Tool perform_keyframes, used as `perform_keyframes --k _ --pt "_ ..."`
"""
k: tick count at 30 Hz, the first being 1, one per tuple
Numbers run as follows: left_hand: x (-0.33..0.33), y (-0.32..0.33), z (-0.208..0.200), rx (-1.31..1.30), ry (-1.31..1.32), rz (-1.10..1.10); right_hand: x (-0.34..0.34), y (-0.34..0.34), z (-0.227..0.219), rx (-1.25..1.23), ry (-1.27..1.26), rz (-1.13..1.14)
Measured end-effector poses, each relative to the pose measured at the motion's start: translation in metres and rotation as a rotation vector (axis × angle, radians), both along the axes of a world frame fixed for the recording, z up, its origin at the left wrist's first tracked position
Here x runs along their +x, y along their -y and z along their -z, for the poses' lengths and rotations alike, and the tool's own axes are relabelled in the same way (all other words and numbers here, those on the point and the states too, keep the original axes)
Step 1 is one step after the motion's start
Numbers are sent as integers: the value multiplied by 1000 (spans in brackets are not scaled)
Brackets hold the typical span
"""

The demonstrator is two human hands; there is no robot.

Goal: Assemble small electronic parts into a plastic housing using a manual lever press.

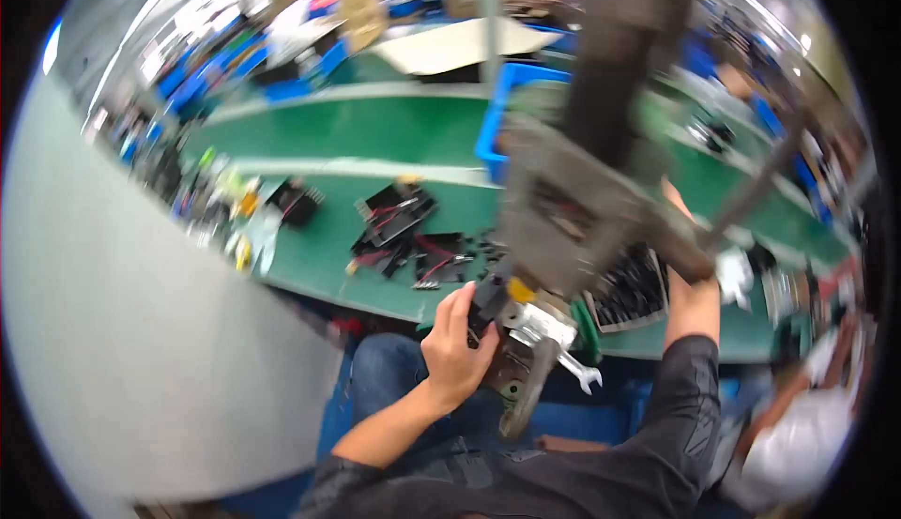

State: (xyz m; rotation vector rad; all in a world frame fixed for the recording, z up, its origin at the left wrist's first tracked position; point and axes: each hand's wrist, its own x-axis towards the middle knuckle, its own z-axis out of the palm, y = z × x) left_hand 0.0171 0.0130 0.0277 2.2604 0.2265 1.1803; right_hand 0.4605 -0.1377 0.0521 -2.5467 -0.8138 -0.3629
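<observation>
My left hand [454, 350] is closed around a small black part [488, 303], its fingers and thumb on either side. It holds the part beside the metal base [511, 383] of a bench press. The grey press body [563, 209] rises in front of me, blurred. My right arm [693, 308] reaches up behind the press lever [751, 190]. Only a sliver of my right hand [674, 202] shows there, its fingers hidden. An open-ended wrench [579, 369] juts out from the press base.
Black cases with red wires [399, 219] lie on the green bench [319, 261], left of the press. A box of black parts [631, 292] sits to its right. Beyond stands a blue bin [497, 125]. A person in white [798, 449] is at the lower right.
</observation>
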Motion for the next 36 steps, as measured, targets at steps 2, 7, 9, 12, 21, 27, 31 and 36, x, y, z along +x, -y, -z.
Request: perform_keyframes --k 2,7,9,12,21,27,31,36 --pt "-5 -10 -8 -260 -22 -67 -24 -57 -32 -69 16 -27" --pt "-18 -64 -22 -987 105 154 -150 -42 -32 -176 117 104" --pt "-24 -73 -20 -1047 143 238 -148 -22 -26 -196 124 233" --pt "-17 -75 -21 -1071 152 316 -156 -20 -28 -159 128 298" --pt "37 -109 -19 -1177 49 271 -71 61 -51 244 253 28" --pt "119 -151 -50 -1198 84 258 -169 114 -73 387 290 -34" --pt "78 -94 -43 -1104 298 277 -309 120 -64 423 237 12" --pt "-41 -8 -55 -812 -71 734 -429 59 -52 383 359 -66"
